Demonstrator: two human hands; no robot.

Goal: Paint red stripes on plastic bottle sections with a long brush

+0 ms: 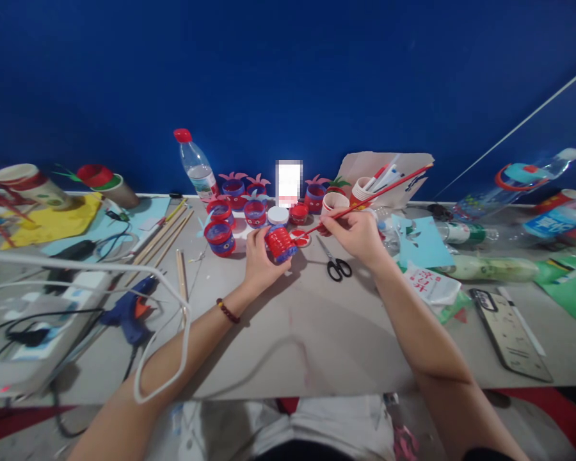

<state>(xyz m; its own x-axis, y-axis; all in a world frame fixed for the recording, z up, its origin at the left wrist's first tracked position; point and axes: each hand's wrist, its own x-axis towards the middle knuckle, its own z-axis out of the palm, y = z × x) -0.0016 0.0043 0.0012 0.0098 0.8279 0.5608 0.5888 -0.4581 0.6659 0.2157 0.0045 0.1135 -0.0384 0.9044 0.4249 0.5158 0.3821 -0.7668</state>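
Note:
My left hand (260, 259) is wrapped round a small cup (280, 243) painted red and blue, tilted on its side above the table. In my right hand (352, 232) is a long red paintbrush (365, 205), its tip end close to the painted cup; whether it touches I cannot tell. Just behind the cup lies a round lid of red paint (300, 238). Several similar painted cups with eyes, such as the one at the left (219, 239), stand in a group behind my left hand. Black-handled scissors (338, 269) lie below my right hand.
A plastic bottle (199, 171) stands by the blue wall. At left are a blue glue gun (133, 310), a power strip (52, 330), looping cables and wooden sticks (166, 237). Paper cups (336, 203), plastic bottles, blue paper (422, 240) and a phone (509, 334) lie on the right.

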